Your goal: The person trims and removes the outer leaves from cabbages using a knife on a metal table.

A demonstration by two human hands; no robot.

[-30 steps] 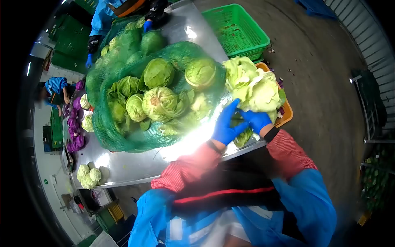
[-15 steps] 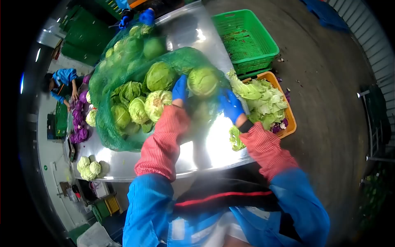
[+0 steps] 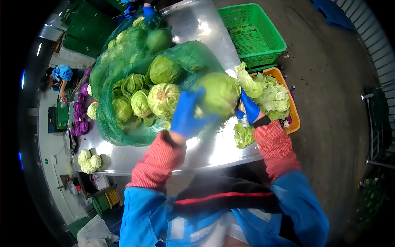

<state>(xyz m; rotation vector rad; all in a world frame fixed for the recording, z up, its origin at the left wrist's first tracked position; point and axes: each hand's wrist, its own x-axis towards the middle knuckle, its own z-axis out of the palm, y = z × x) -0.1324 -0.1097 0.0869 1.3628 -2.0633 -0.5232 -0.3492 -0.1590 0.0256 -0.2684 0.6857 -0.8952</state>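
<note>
The cabbage (image 3: 218,94) was just in front of the right part of the net (image 3: 119,138), raised between both hands. The left hand (image 3: 187,117) had a wide grip, fingers spread against the cabbage's near-left side; the right hand (image 3: 250,108) was at its right edge, its grip seemingly closed round a pale handle (image 3: 243,118), though blur hid the detail. The cabbage looked fairly heavy and firm, its smooth outer leaves likely slippery and easily torn, so cupping both sides low down seemed safest. Counted, there was one raised cabbage, and five heads (image 3: 163,100) showed plainly in the net's mouth; those under mesh could not be counted. Right of the net stood one orange crate (image 3: 294,119) of leaves and, farther off, one green crate (image 3: 252,51). One loose leaf piece (image 3: 244,136) lay on the surface (image 3: 135,162), right of the net.
</note>
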